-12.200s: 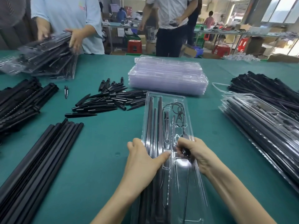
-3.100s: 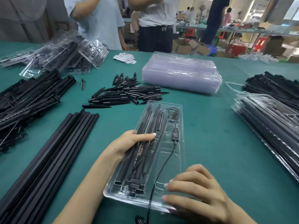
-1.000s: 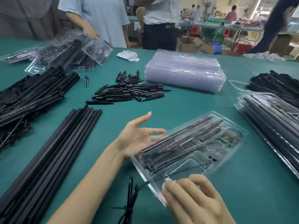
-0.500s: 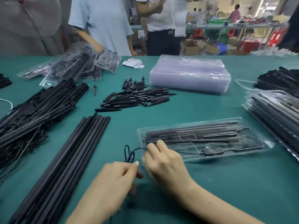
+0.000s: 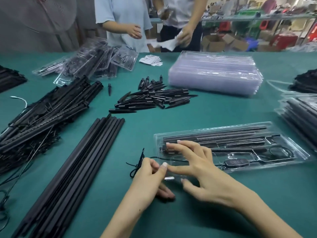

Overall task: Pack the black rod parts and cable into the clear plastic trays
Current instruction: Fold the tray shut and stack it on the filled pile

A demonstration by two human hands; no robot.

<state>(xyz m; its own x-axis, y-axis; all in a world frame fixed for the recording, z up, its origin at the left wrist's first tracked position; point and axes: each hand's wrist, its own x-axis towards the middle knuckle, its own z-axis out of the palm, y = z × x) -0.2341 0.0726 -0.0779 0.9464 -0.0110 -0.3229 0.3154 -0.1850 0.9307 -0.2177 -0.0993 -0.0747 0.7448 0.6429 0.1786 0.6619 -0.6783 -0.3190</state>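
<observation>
Clear plastic tray [image 5: 283,152] is laid flat crosswise on the green table, black rod parts [image 5: 223,134] seated lengthwise in its far slots, cable [image 5: 171,159] with inline controller [image 5: 237,162] routed along its near channel, bundled cable end [image 5: 137,164] left hanging outside the tray's left edge.

Teal-covered table [image 5: 214,114] across the near ground; beyond the far edge, two standing people [image 5: 123,23], cardboard boxes [image 5: 216,42] on the floor, cluttered shelving [image 5: 257,16] far right.

Glossy clear plastic tray [image 5: 289,152] on matt green tabletop [image 5: 223,110].
</observation>
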